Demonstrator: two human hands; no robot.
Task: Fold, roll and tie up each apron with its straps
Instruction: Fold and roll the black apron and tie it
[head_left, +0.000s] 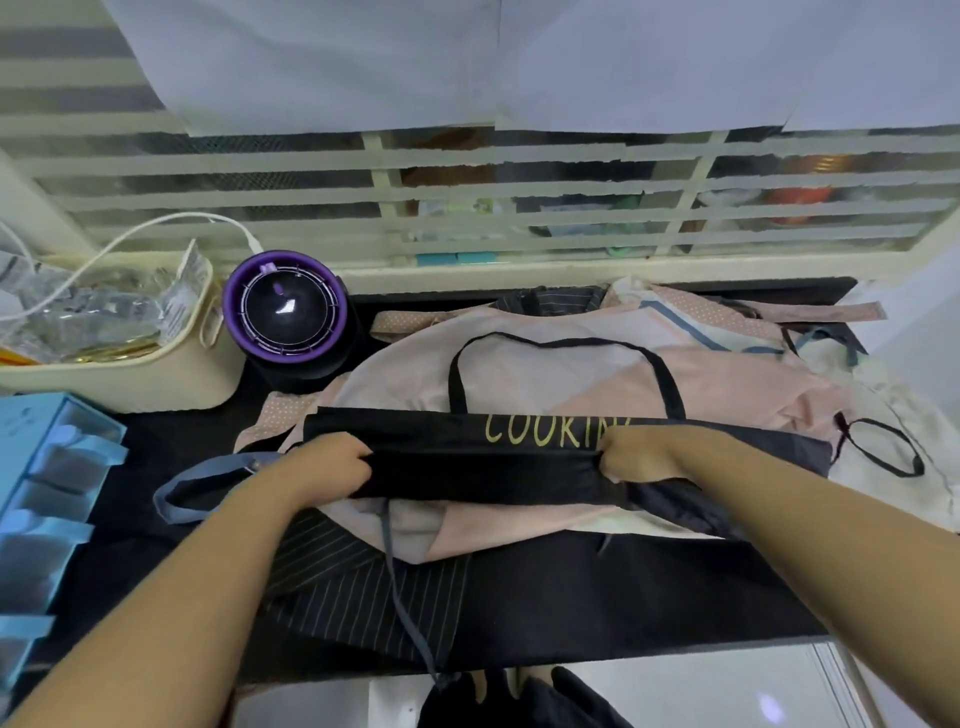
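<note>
Black apron (519, 447), folded to a long band across the apron pile (571, 364): left hand (332, 462) and right hand (639, 457) each clenched on its near fold, apparently keeping the layers even for rolling

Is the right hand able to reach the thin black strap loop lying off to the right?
Probably yes: the strap loop lies uncovered near the right hand, which would first have to release the black apron.

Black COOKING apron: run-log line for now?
step: roll | item: black fabric apron with yellow COOKING lettering | left hand: grips rolled edge | right hand: grips rolled edge
</note>
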